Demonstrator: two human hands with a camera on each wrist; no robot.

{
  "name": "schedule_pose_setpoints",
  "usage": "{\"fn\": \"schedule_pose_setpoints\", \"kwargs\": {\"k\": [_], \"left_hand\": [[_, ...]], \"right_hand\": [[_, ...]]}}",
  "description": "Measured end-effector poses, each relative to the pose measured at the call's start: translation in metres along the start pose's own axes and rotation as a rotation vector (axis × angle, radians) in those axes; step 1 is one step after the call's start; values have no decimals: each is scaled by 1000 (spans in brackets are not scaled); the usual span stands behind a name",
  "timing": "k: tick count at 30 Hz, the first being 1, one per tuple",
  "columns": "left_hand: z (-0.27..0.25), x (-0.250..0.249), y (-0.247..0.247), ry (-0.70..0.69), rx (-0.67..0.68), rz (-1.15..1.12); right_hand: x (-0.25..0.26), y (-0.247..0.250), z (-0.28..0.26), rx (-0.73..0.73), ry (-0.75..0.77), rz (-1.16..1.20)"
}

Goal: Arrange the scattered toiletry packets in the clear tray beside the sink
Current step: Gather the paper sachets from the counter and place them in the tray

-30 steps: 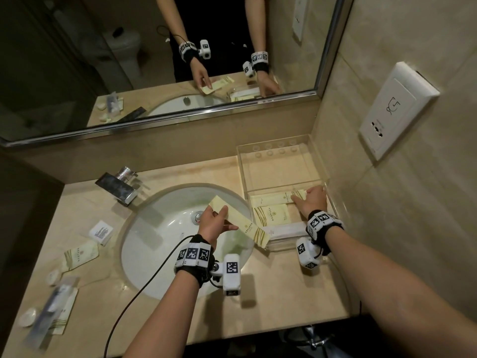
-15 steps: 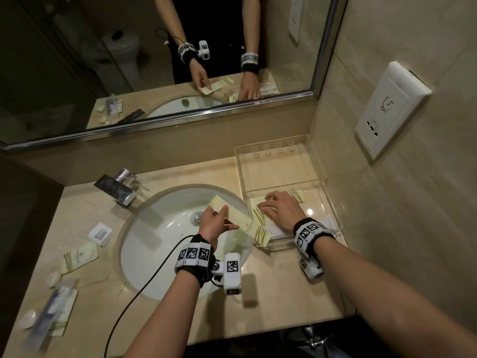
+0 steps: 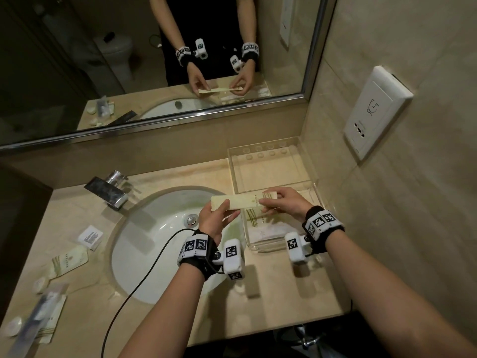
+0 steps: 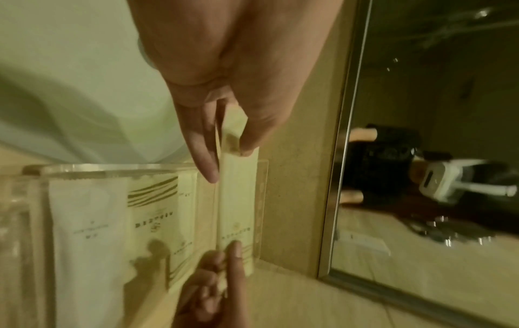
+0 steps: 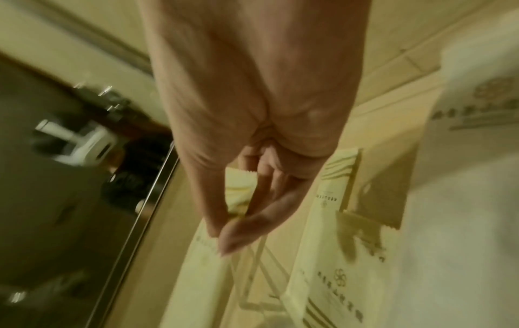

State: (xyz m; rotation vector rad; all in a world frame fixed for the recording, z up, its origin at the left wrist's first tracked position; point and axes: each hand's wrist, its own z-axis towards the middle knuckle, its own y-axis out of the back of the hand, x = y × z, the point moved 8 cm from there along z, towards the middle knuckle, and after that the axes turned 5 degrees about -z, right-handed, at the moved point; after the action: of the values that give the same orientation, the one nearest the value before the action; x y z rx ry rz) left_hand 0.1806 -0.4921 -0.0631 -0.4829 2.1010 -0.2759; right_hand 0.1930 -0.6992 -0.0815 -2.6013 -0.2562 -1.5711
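From my head view the beige counter [image 3: 271, 293] carries the sink [image 3: 160, 244], the clear tray [image 3: 313, 174] against the wall, and loose packets [image 3: 68, 262] waiting at far left, while my left hand [image 3: 211, 223] and right hand [image 3: 286, 204] each pinch one end of a long packet [image 3: 242, 201] held level above the tray's near compartment. My left wrist view shows thumb and fingers [image 4: 202, 155] clamped on that packet's end over packets already laid side by side, and my blurry right wrist view shows fingertips [image 5: 238, 230] closed on its other end. If I release unevenly, I expect it could land skewed across the divider or slip into the basin.
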Motion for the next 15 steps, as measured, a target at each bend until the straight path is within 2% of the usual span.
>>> {"fn": "schedule_pose_setpoints", "kwargs": {"k": [5,9,12,14,15], "left_hand": [[8,10,0,-29,-51,192],[10,12,-4,-111,-50,393],[9,12,-14,-187,6,657],[8,12,-22,-259,52,825],[7,12,-26,-294,74,901]], "right_hand": [[-16,43,-11,-323,-63,210],[-52,76,-7,-575,-185,163],[-89,95,12,-625,-283,73],[-133,116,49,-647,-286,58],[-139,116,58,-651,-279,78]]}}
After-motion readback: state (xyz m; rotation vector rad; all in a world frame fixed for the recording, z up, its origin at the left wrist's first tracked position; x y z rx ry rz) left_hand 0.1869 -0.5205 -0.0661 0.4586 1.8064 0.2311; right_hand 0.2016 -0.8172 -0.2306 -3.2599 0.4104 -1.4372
